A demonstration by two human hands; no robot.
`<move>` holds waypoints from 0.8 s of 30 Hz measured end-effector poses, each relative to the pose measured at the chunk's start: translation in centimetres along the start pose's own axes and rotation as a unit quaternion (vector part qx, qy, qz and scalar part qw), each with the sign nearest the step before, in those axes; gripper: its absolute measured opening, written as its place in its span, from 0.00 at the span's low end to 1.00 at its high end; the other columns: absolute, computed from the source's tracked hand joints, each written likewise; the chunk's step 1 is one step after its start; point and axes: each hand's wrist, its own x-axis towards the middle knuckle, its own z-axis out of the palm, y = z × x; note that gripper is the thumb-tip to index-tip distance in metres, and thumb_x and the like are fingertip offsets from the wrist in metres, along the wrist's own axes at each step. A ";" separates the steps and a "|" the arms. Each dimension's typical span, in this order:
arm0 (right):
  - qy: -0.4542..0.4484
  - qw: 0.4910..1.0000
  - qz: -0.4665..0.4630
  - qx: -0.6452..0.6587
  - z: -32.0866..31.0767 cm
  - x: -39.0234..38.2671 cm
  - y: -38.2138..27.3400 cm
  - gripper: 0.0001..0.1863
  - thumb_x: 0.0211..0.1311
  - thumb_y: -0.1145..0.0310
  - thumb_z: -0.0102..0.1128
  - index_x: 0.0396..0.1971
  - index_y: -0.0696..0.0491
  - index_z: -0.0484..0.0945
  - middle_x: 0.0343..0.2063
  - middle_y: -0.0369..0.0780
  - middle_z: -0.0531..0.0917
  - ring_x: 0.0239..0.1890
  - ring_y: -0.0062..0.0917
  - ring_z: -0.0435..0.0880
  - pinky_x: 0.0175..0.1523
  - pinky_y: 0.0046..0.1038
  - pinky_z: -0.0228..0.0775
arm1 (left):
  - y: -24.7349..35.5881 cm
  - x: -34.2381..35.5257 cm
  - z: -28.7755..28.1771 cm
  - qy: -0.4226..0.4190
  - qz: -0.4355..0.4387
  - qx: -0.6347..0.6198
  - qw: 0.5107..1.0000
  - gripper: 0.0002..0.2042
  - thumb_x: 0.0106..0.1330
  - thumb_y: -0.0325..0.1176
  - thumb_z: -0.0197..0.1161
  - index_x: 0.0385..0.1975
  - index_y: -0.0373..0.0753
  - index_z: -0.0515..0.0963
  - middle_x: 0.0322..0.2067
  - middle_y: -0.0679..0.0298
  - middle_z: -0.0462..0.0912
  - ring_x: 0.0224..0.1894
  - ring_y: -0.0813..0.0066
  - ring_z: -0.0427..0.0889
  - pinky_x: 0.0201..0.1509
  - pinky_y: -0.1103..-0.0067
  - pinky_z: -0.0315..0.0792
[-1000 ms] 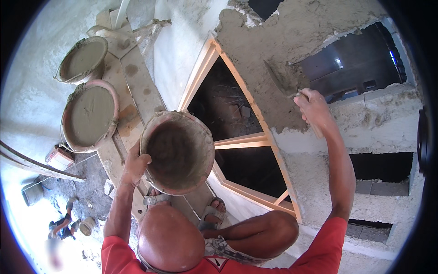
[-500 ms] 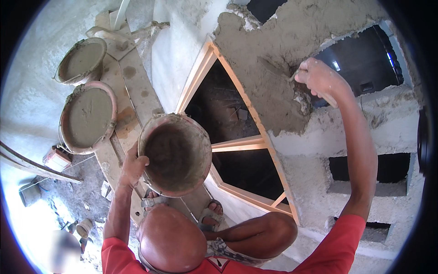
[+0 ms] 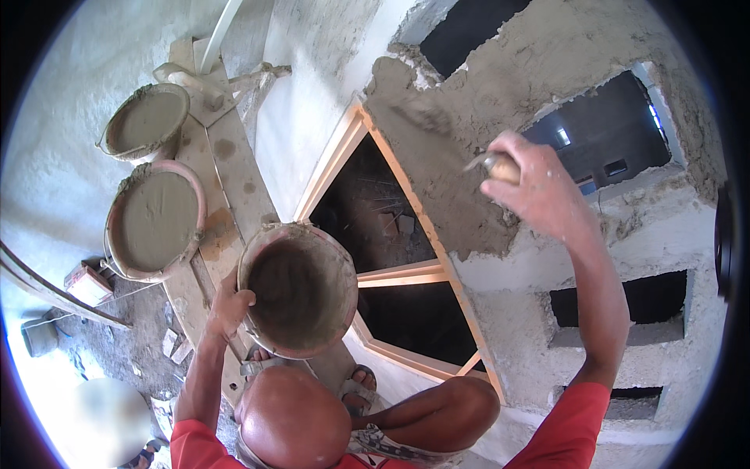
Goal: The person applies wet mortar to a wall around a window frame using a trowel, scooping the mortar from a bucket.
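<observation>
My left hand [image 3: 226, 309] grips the rim of a round, mortar-smeared pan [image 3: 301, 289], held at chest height with little in it. My right hand [image 3: 539, 191] is raised against the wall and shut on the wooden handle of a trowel [image 3: 500, 166]. The trowel's blade presses into the wet grey plaster [image 3: 461, 148] spread over the block wall above a wooden door frame [image 3: 406, 273]. The blade is partly lost in the plaster.
Two pans full of wet mortar [image 3: 156, 223] [image 3: 147, 121] rest on a wooden plank [image 3: 226, 172] to the left. The wall has dark openings [image 3: 617, 309]. Sandalled feet [image 3: 355, 387] stand on the plank; rubble lies on the ground far below.
My right hand has swept the trowel up and leftward across the plaster. My left hand has kept the pan in nearly the same place.
</observation>
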 end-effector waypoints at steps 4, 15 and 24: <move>-0.011 0.974 -0.180 0.138 -0.5 -2.3 -2.5 0.23 0.57 0.64 0.69 0.49 0.61 0.79 0.33 0.49 0.85 0.33 0.33 0.86 0.42 0.30 0.76 | -1.1 0.4 -0.2 -0.004 0.016 -0.022 1.000 0.36 0.46 0.22 0.53 0.64 0.33 0.72 0.44 0.63 0.82 0.43 0.73 0.76 0.49 0.80 0.70; 0.187 0.918 0.143 0.318 -0.5 1.9 14.3 0.15 0.70 0.62 0.58 0.49 0.55 0.78 0.21 0.31 0.76 0.19 0.13 0.74 0.23 0.19 0.69 | 0.7 0.6 0.2 -0.031 0.000 0.008 0.999 0.34 0.48 0.25 0.55 0.63 0.31 0.71 0.45 0.54 0.83 0.46 0.65 0.78 0.55 0.74 0.71; -0.076 0.986 0.050 0.137 6.8 -3.8 6.6 0.20 0.65 0.59 0.60 0.51 0.56 0.78 0.32 0.41 0.80 0.34 0.29 0.80 0.40 0.30 0.72 | 2.3 -1.0 1.1 -0.025 0.043 0.088 0.995 0.33 0.50 0.27 0.58 0.63 0.33 0.71 0.44 0.44 0.84 0.50 0.52 0.82 0.58 0.67 0.72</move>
